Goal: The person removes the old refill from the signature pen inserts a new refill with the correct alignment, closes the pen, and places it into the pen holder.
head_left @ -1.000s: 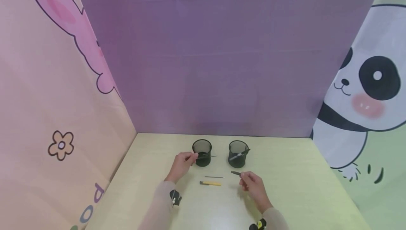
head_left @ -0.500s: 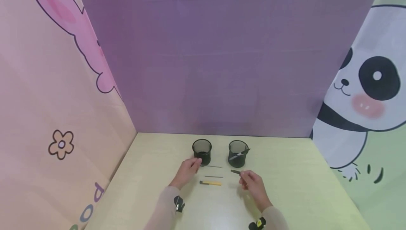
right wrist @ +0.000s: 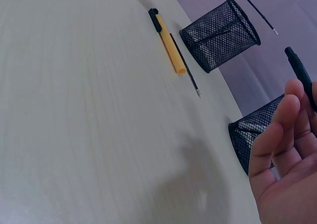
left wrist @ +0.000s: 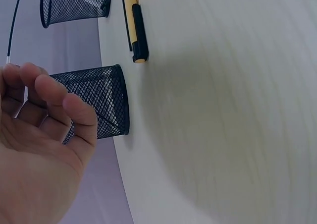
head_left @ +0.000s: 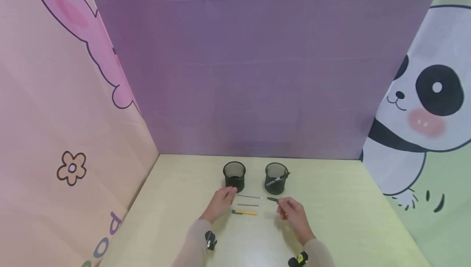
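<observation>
My left hand (head_left: 219, 204) pinches one end of a thin dark refill (head_left: 250, 196), its silvery tip pointing right. Opposite it, my right hand (head_left: 294, 214) grips a black pen part (head_left: 272, 199) whose narrow end points left. A small gap separates the refill's tip from that part. In the right wrist view both the refill (right wrist: 255, 9) and the black part (right wrist: 298, 65) are off the table. Below them on the table lie a second refill (head_left: 249, 205) and a yellow pen barrel (head_left: 249, 213) with a black clip end.
Behind my left hand stands a black mesh cup (head_left: 234, 173). Another mesh cup (head_left: 276, 172), farther right, has a pen (head_left: 278, 179) leaning inside. The pale table (head_left: 331, 201) meets a purple backdrop at its far edge, with printed curtains on both sides.
My left hand has moved right and towards the near side, carrying the refill from in front of the left cup to near the black part. The right hand has hardly moved.
</observation>
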Available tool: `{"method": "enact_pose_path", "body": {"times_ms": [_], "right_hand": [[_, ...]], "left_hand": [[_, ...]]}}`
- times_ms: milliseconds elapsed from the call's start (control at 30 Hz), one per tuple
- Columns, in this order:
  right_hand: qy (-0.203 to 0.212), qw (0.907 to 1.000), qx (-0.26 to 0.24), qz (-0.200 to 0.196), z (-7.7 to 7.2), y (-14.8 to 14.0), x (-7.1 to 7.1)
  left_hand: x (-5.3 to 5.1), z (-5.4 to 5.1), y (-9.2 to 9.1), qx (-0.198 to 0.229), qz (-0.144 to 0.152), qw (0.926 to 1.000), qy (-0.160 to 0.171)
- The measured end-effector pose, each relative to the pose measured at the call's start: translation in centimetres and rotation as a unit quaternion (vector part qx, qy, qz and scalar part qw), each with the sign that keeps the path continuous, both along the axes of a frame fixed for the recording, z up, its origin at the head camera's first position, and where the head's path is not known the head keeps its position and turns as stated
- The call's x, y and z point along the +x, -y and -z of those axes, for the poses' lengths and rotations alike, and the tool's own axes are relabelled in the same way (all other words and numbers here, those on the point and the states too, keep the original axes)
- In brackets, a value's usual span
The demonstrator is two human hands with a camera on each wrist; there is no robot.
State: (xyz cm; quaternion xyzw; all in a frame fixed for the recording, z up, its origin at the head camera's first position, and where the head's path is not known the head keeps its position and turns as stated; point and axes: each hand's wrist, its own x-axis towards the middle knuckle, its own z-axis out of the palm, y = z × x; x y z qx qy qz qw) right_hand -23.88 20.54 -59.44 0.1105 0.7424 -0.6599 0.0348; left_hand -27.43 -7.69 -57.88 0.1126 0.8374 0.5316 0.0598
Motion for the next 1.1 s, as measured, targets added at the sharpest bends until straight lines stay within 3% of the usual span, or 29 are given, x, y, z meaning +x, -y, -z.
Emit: {"method": "enact_pose_path", "body": {"times_ms": [333, 1100], "right_hand": [[0.001, 0.9999, 0.01, -0.002, -0.33, 0.28, 0.12], [0.002, 0.9997, 0.024, -0.006, -0.51, 0.73, 0.21]], "left_hand": [[0.26, 0.22, -0.38, -0.004, -0.011, 0.9998, -0.016], [0.42, 0.43, -0.66, -0.003, -0.01, 0.9998, -0.019]]}}
